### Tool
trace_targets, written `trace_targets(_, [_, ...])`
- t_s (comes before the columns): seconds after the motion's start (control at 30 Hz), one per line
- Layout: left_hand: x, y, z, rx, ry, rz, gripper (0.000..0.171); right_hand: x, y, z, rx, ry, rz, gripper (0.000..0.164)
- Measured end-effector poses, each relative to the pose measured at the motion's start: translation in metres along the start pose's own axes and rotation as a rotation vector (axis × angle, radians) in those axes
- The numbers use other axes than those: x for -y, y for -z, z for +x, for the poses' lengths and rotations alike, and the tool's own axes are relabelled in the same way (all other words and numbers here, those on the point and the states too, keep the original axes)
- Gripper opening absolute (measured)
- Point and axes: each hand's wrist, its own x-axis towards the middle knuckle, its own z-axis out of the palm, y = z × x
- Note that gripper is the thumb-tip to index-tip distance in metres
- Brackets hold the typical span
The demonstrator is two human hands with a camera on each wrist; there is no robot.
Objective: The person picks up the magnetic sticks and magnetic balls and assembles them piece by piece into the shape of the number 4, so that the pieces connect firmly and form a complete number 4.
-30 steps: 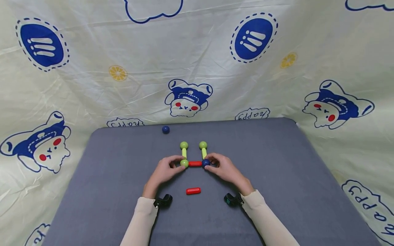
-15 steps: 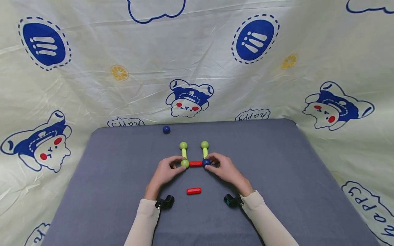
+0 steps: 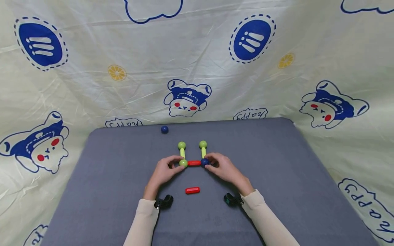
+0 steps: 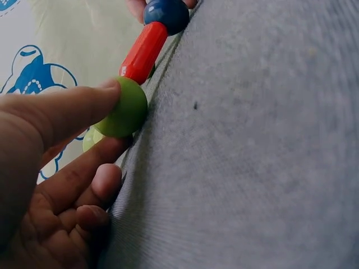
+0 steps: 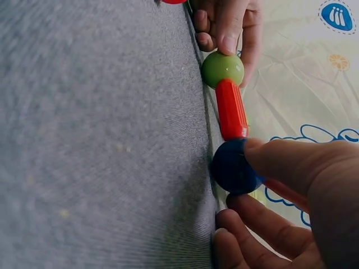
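My left hand pinches a green ball between thumb and index finger at the near left corner of a U-shaped assembly. At the near right corner, a blue ball is pinched the same way by my right hand. A red rod spans the two balls. From each of them a light green rod, the left rod and the right rod, runs away from me. These end in a far left green ball and a far right green ball.
A loose red rod lies on the grey tabletop, between my forearms and nearer to me than the assembly. By the table's far edge sits another blue ball. Behind the table hangs a printed cloth.
The right light green rod with its far ball has swung slightly to the right, so the two side rods stand nearly parallel. Both hands keep their pinch on the corner balls.
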Motion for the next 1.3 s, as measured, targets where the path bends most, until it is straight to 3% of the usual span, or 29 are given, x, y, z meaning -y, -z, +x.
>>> trace_targets(0.27, [0.000,0.000,-0.001,0.002,0.009,0.001,0.030,0.010,0.001,-0.012,-0.035,-0.012,-0.012,0.041])
trace_targets(0.73, [0.001,0.001,0.000,0.002,0.037,-0.015,0.029,0.028,-0.002,-0.034,0.016,-0.022,0.015,0.045])
trace_targets(0.9, [0.000,0.001,0.000,0.003,0.033,-0.018,0.030,0.031,-0.010,-0.039,0.087,-0.013,0.037,0.042])
trace_targets(1.07, [0.000,0.001,0.000,-0.001,0.027,-0.016,0.029,0.035,-0.016,-0.041,0.158,0.049,0.022,0.039])
trace_targets(1.3, [0.002,0.001,0.000,-0.001,0.033,-0.008,0.029,0.041,-0.022,-0.040,0.221,0.130,0.001,0.023])
